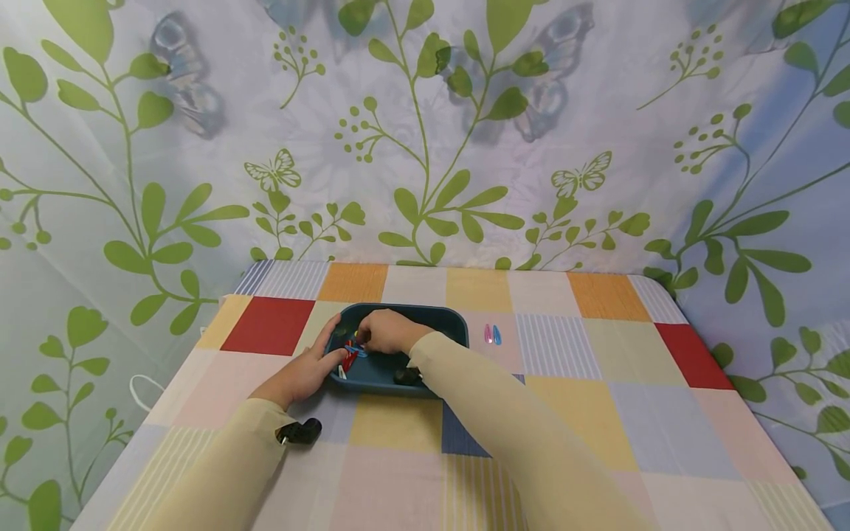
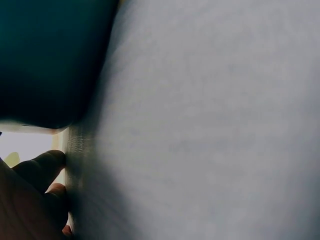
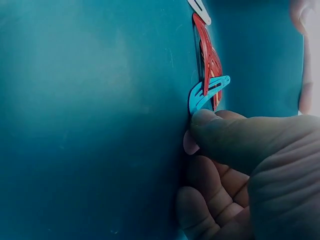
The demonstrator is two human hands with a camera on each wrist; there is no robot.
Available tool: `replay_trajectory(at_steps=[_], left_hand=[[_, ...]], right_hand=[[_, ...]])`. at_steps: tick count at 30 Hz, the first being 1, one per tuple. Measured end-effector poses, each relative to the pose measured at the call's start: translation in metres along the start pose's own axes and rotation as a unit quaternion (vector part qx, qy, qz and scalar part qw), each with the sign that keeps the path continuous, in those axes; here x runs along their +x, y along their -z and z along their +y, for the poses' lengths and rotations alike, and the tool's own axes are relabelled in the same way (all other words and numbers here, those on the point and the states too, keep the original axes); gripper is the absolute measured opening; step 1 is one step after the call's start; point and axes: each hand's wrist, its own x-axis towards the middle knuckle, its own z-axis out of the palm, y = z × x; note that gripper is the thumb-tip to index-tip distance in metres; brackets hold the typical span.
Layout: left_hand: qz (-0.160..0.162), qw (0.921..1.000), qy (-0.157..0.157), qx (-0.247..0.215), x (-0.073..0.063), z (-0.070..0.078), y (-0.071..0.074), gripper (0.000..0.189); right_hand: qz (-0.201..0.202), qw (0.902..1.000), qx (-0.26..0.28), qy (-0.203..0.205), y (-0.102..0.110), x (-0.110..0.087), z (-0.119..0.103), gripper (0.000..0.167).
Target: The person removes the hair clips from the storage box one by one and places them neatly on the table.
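Note:
A dark teal tray (image 1: 392, 387) stands on the table with several hair clips at its left end. They include red clips (image 3: 206, 55), a light blue clip (image 3: 215, 89) and the end of a white clip (image 3: 200, 11). My right hand (image 1: 390, 330) reaches into the tray, and its thumb and fingers pinch a pink hair clip (image 3: 190, 143), mostly hidden, beside the light blue one. The left hand (image 1: 307, 372) holds the tray's left side, thumb over the rim and the other fingers outside.
A pink hair clip (image 1: 488, 333) and a blue hair clip (image 1: 496, 335) lie side by side on the patchwork tablecloth (image 1: 564, 413), right of the tray. Behind the table hangs a leaf-patterned curtain (image 1: 432, 147). A white cable (image 1: 141, 394) loops at the left edge.

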Motion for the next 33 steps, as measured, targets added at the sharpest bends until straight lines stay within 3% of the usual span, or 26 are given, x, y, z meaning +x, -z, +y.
replay_trajectory(at_steps=[12, 24, 33], left_hand=[[-0.001, 0.9999, 0.01, -0.007, -0.0024, 0.0003, 0.0, 0.074], [-0.004, 0.9998, 0.009, -0.016, -0.0021, 0.0007, -0.0002, 0.076], [-0.003, 0.9999, 0.0, -0.012, -0.0029, 0.0008, -0.001, 0.075]], right_hand=[[-0.013, 0.9997, 0.004, 0.019, -0.0002, 0.0019, 0.0037, 0.025], [0.0, 0.9988, -0.018, 0.045, -0.0021, 0.0037, 0.0069, 0.025], [-0.003, 0.999, -0.01, 0.042, -0.0014, 0.0045, 0.0075, 0.027]])
